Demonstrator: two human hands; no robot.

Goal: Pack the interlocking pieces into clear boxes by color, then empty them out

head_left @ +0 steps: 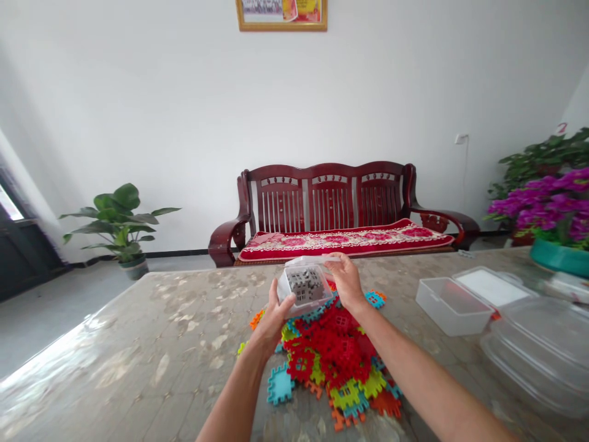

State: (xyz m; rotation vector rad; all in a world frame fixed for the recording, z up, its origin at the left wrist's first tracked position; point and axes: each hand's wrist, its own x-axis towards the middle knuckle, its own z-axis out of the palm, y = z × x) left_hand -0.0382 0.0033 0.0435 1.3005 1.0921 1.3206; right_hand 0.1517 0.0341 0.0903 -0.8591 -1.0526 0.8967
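Note:
A clear plastic box (283, 287) with grey interlocking pieces (305, 287) inside is tilted toward me above the table. My left hand (275, 316) grips its left side, thumb at the near edge. On the box's raised lid (306, 261), at the far side, my right hand (345, 279) has its fingers closed. Beneath and in front of the box lies a heap of red pieces (340, 347), mixed with blue, green and orange ones. A light blue square piece (280, 385) rests at the heap's near left.
On the table (184, 356) at the right are an open clear box (453, 310), large clear containers (543, 344) and purple flowers in a teal pot (559, 255). Behind the table stand a wooden bench (329, 199) and, at the left, a potted plant (133, 267).

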